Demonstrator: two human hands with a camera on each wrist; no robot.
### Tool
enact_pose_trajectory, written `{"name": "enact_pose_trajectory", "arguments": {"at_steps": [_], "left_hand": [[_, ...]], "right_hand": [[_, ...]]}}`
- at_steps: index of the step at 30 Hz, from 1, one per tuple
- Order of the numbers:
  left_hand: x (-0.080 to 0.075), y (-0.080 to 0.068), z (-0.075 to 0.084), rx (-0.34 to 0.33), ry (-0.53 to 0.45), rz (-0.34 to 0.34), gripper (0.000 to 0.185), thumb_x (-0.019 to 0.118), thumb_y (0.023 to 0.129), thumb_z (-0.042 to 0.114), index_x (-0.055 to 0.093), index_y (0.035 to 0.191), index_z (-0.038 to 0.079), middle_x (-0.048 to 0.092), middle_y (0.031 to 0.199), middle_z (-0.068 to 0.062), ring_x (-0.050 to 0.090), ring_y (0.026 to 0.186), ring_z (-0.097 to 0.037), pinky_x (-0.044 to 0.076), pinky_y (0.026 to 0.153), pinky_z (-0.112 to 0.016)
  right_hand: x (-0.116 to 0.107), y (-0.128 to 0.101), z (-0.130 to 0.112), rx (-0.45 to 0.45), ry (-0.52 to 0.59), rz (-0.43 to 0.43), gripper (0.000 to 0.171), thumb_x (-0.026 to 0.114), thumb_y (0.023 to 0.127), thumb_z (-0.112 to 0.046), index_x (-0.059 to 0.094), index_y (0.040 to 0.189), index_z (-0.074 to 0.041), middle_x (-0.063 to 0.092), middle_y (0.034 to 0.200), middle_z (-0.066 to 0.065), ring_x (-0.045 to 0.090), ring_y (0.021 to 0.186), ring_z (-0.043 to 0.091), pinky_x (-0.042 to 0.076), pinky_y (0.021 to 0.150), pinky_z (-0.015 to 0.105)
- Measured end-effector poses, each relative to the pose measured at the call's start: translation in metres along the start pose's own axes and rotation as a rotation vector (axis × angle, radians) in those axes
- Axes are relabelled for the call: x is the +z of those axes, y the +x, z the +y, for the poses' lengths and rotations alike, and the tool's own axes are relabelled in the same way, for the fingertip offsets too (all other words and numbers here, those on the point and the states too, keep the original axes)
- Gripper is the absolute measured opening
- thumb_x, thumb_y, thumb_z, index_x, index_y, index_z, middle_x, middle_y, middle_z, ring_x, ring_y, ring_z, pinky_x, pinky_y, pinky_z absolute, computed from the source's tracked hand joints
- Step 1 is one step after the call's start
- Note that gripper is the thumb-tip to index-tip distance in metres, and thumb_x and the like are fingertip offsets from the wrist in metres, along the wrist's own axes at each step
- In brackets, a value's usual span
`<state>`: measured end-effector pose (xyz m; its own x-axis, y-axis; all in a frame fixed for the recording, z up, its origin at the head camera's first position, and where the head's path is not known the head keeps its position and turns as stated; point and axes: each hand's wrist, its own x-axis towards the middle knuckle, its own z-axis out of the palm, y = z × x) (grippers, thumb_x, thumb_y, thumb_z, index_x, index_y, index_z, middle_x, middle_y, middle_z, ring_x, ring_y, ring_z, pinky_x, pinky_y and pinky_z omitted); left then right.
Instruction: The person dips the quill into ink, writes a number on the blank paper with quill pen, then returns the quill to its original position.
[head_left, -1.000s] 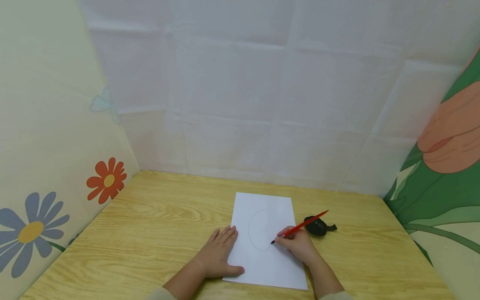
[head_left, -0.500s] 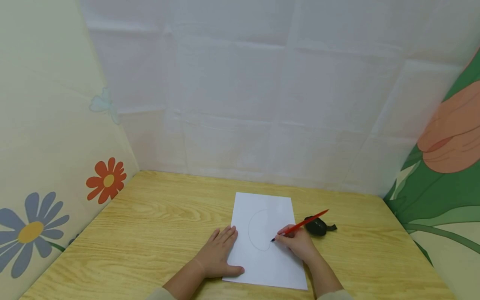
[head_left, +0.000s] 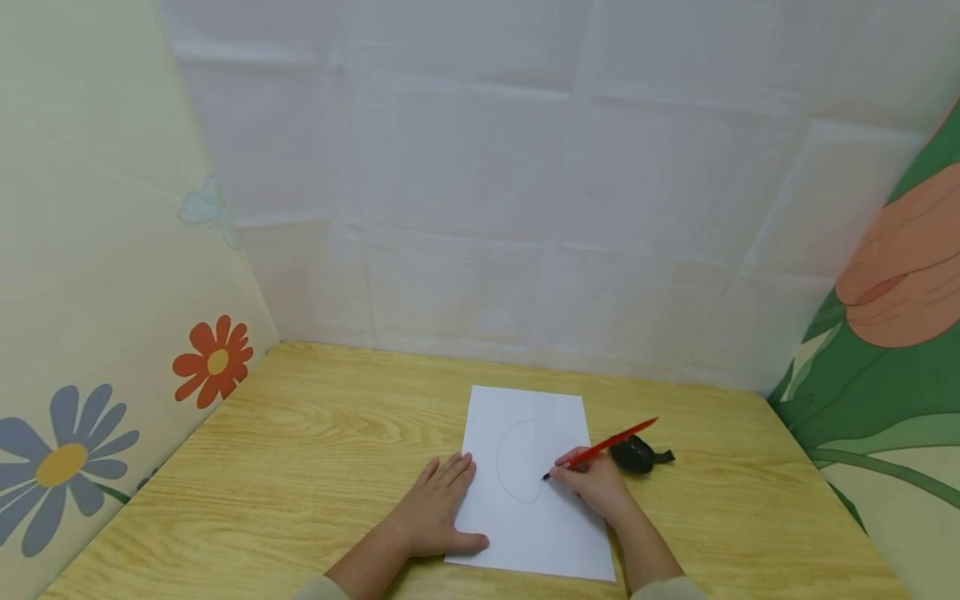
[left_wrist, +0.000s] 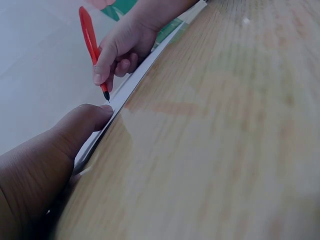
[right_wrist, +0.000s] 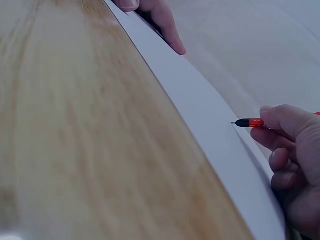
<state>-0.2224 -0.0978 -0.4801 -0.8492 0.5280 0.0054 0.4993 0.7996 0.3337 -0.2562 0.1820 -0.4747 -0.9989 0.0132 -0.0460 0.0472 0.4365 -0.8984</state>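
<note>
A white sheet of paper [head_left: 517,533] lies on the wooden table and bears a thin, curved pen line like an unclosed oval. My left hand [head_left: 438,512] rests over the sheet's left edge, fingers extended and thumb spread near its lower left corner. Over the sheet's right side, my right hand [head_left: 596,483] pinches a slim red pen [head_left: 615,437] with a black tip section, its rear end leaning up to the right. The pen's point is right at the paper, by the lower right end of the line. In the right wrist view, thumb and index finger hold the pen [right_wrist: 256,122] near its tip.
A rounded black object [head_left: 634,456] with a short tail lies right of the sheet, partly behind the pen. The wood-grain table [head_left: 300,433] extends to a white cloth backdrop [head_left: 465,208]. Flower-printed panels [head_left: 90,292] stand at both sides.
The right hand has moved the pen tip slightly up the sheet, away from the body, along the right side of the oval. The left hand and paper stay in place.
</note>
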Motion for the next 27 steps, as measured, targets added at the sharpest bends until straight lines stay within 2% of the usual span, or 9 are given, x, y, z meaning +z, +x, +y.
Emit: {"name": "enact_pose_trajectory", "arguments": {"at_steps": [10, 17, 27], "left_hand": [[-0.002, -0.002, 0.001, 0.005, 0.001, 0.007, 0.109, 0.058, 0.077, 0.074, 0.031, 0.152, 0.0, 0.027, 0.161, -0.015, 0.021, 0.151, -0.031, 0.015, 0.122, -0.054], [-0.001, -0.002, 0.001, 0.01, 0.005, 0.01, 0.108, 0.06, 0.077, 0.072, 0.031, 0.152, 0.0, 0.027, 0.161, -0.015, 0.021, 0.151, -0.031, 0.015, 0.122, -0.054], [0.0, 0.0, -0.001, 0.011, -0.006, 0.0, 0.109, 0.059, 0.078, 0.074, 0.03, 0.152, 0.001, 0.025, 0.162, -0.014, 0.019, 0.152, -0.03, 0.014, 0.122, -0.054]], "right_hand": [[0.002, 0.005, 0.004, -0.009, -0.015, 0.015, 0.015, 0.079, 0.08, -0.016, 0.072, 0.089, -0.006, 0.062, 0.07, 0.0, 0.049, 0.057, 0.014, 0.044, 0.052, 0.023], [0.004, 0.006, 0.001, 0.005, 0.009, 0.032, 0.017, 0.079, 0.081, -0.017, 0.071, 0.09, -0.005, 0.062, 0.069, -0.001, 0.048, 0.057, 0.013, 0.043, 0.052, 0.023], [0.005, 0.011, 0.0, -0.026, 0.03, 0.057, 0.013, 0.078, 0.08, -0.012, 0.072, 0.087, -0.003, 0.056, 0.061, -0.004, 0.045, 0.052, 0.01, 0.039, 0.048, 0.021]]}}
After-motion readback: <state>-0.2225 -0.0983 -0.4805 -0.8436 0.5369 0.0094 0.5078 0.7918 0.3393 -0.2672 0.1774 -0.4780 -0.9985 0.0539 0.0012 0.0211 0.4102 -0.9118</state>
